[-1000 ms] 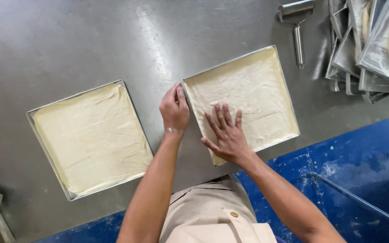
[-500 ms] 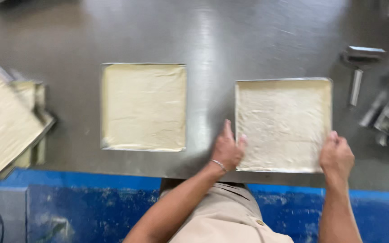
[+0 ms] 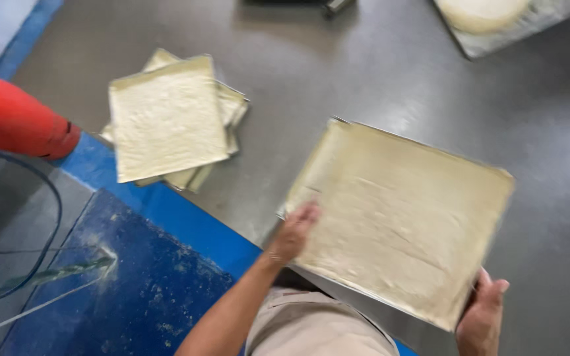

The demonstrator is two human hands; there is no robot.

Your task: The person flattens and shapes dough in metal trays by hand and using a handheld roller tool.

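1. Square tray of dough (image 3: 400,221): being held at two opposite sides over the near part of the bench, tilted and turned cornerwise, blurred; pale dough sheet filling it edge to edge, thin metal rim showing along the far and near edges.
2. Grey metal bench (image 3: 338,79): carrying everything, running from the blue edge strip (image 3: 166,211) out to the far side of the view.
3. Stack of dough trays (image 3: 169,118): lying at the left of the bench, near its blue edge, well apart from the held tray; top tray sitting askew over the ones beneath, corners of the lower ones poking out.
4. Red rounded object (image 3: 14,118): showing at the far left edge, beside the blue strip; kind impossible to tell.
5. Another tray with a round pale lump of dough (image 3: 496,20): lying at the top right corner, cut off by the frame.
6. Left hand (image 3: 293,232): gripping the tray's left edge, fingers curling onto the dough side, grip closed on the rim.
7. Right hand (image 3: 481,315): clasping the tray's near right corner from below and outside, fingertips wrapping the rim, grip holding the tray.
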